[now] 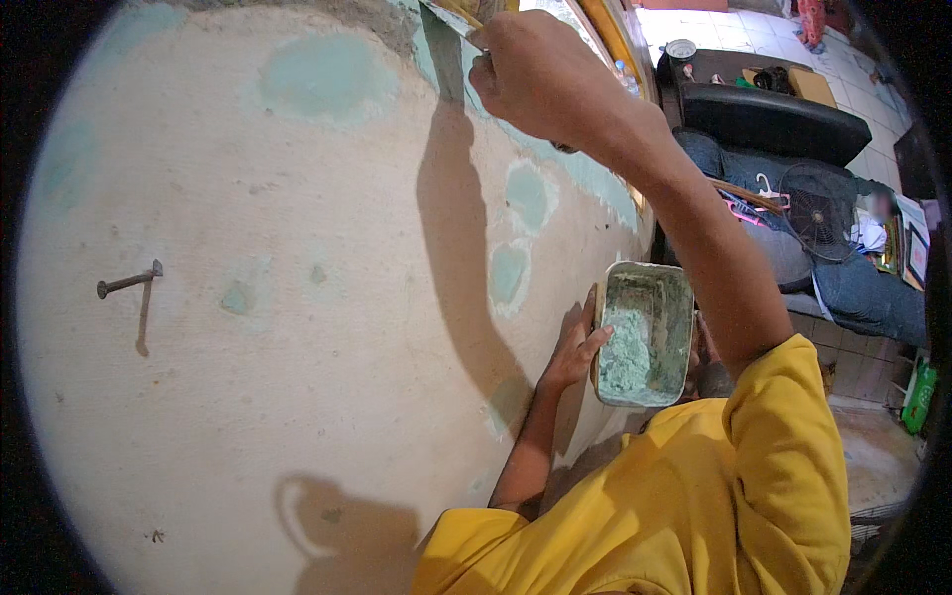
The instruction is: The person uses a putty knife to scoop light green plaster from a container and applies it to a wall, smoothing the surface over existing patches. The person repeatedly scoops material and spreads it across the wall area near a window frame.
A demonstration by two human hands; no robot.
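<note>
My right hand (540, 74) is raised to the top of the wall, its fingers closed round the handle of a putty knife (458, 20). The thin blade lies against the wall beside the window frame, over pale green filler. Lower down, my left hand (578, 349) grips the side of a rectangular tub (647, 288), thumb on its rim. Crumbly pale green putty (625, 357) fills part of the tub, and dried smears coat its inner walls. Several green filler patches (327, 77) dot the beige wall (297, 397).
A large nail (129, 280) sticks out of the wall at left. On the right, beyond my right arm, are a dark sofa (773, 119), a fan (818, 210), piled items and a green bottle (919, 397). Part of a person in red (811, 22) shows at the far top right.
</note>
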